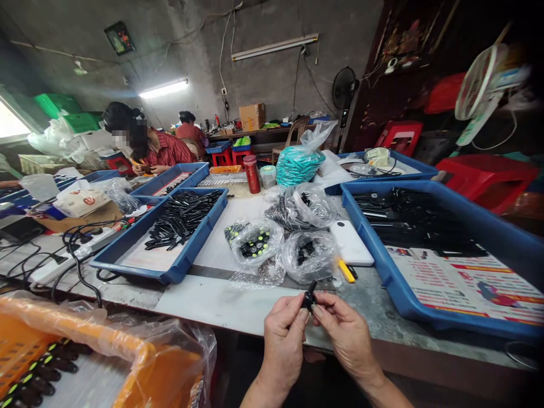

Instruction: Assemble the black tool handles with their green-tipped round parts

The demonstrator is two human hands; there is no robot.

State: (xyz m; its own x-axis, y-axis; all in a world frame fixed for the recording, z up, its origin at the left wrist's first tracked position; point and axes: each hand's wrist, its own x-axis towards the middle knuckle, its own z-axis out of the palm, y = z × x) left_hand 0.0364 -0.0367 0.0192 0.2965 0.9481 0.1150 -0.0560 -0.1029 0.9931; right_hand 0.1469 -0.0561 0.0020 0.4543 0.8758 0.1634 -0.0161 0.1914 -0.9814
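Between the fingertips of both hands is a small black plastic part (310, 296), with a narrow piece pointing up; its exact kind is hard to make out. My left hand (285, 323) pinches it from the left, and my right hand (340, 323) grips it from the right. Both hands are just over the table's front edge. Beyond them lie an open plastic bag of black and yellow-green round parts (254, 245) and another bag holding small black pieces (306, 256). A yellow-handled tool (346, 271) rests near my right hand.
Blue trays of black parts stand left (170, 277) and right (395, 294). A white phone (352, 242) lies by the right tray. An orange basket (148, 357) with plastic film sits at lower left. Behind are a teal-filled bag (300, 164), a red bottle (251, 174) and two people working.
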